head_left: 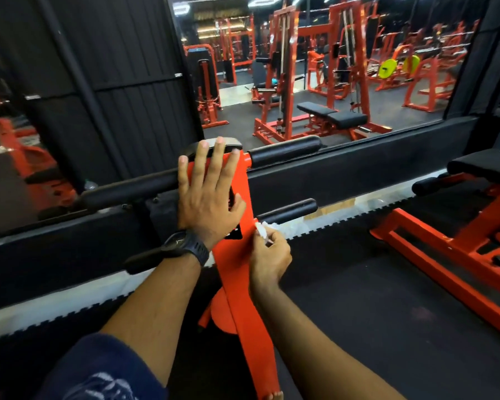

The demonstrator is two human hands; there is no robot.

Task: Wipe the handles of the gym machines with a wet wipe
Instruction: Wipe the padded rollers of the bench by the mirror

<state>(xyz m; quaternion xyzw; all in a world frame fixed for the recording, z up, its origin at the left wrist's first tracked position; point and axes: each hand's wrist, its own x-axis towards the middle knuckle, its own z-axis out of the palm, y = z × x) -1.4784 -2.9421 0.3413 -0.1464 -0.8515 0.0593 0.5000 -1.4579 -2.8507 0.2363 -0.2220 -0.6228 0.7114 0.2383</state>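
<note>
An orange upright post point(243, 269) of a gym machine stands in front of me, with black padded roller handles sticking out of it. My left hand point(207, 194) lies flat on the top of the post with its fingers straight. My right hand point(269, 255) pinches a crumpled white wet wipe point(261, 229) and holds it against the post's right edge, at the inner end of the lower right roller point(290, 210). An upper right roller point(285, 151) and a long left roller point(130, 190) flank the post's top.
A large wall mirror point(329, 67) behind the post reflects orange machines and a black bench. An orange bench frame point(456, 241) with a black pad stands to the right. Black rubber flooring point(358, 313) surrounds the post's base.
</note>
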